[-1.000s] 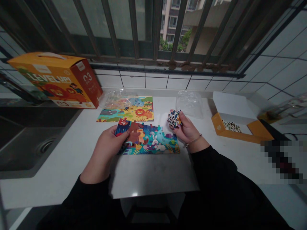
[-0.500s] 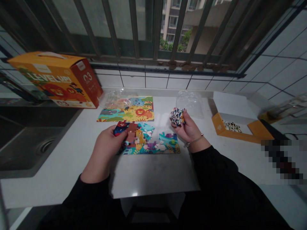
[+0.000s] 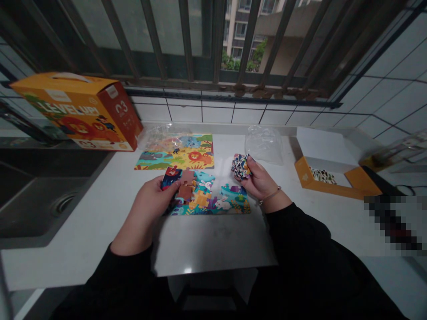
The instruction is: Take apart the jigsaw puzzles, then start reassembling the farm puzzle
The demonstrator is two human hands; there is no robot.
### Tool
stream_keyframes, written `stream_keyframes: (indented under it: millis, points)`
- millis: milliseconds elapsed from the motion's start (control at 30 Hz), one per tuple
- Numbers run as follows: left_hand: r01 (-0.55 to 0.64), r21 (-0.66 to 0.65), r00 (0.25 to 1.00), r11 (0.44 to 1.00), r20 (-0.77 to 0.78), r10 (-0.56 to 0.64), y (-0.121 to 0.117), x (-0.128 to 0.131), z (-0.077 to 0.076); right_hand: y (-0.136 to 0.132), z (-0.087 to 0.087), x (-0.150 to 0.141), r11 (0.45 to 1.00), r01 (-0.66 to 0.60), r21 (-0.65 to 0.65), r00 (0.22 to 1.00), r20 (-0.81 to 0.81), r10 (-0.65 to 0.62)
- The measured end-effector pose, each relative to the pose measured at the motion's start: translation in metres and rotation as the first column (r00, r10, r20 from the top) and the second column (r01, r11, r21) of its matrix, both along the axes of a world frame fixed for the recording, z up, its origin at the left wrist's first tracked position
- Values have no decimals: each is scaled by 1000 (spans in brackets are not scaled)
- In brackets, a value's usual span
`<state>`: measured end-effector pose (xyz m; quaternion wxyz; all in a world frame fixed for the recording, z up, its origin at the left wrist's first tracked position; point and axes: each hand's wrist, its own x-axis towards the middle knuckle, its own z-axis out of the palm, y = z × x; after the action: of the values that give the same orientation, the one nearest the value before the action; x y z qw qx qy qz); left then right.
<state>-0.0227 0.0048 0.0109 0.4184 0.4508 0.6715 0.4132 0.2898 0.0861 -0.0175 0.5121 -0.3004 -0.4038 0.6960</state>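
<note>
Hands, left [image 3: 151, 198] and right [image 3: 260, 180], respectively grasp puzzle pieces [image 3: 171, 174] and a bunched stack [image 3: 239, 167], partly hiding both.

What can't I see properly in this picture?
In the head view:
- Part of the puzzle: the left hand covers its left end.
- Most pictures on the piece stack: the pieces overlap, and the right hand covers some.
- Part of the lion picture: crinkly plastic lies over it.
- How many pieces the open box holds: too small to count.
- Something at the right edge: blocky blurring hides it.
</note>
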Motion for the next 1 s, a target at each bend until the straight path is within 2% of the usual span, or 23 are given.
stream_keyframes:
  millis: [100,200,267,400,467,567,633,700,767,900,1000]
  points:
    - [17,33,998,999,67,-19,1,0,-5,-4,1,-7,998,-71,-1,997,7,71]
    - [8,51,987,999,157,-16,-1,11,0,-14,5,-22,985,-174,3,984,-33,174]
    - [47,36,979,998,197,-53,-3,22,4,-22,7,-33,976,-217,5,975,-44,217]
    - [205,102,969,973,117,-217,-6,42,9,-29,5,-48,981,-195,4,981,2,195]
    - [246,114,966,963,55,-253,-6,47,8,-28,3,-48,987,-162,-1,986,36,162]
    - [238,86,971,968,13,-240,-5,46,4,-25,2,-46,994,-107,-16,992,61,108]
    - [169,85,985,982,-42,-166,-3,43,1,-24,3,-45,996,-83,-17,995,50,84]
    - [84,106,989,991,-128,-71,-2,40,0,-27,5,-48,991,-131,-13,991,28,131]
    - [49,141,986,989,-164,-25,-2,40,0,-31,6,-52,974,-224,-18,974,15,224]
    - [96,186,992,978,-102,-78,-4,47,5,-36,2,-60,947,-314,-73,947,47,318]
    - [105,183,989,977,-118,-84,-4,49,7,-36,-2,-61,927,-360,-107,926,76,369]
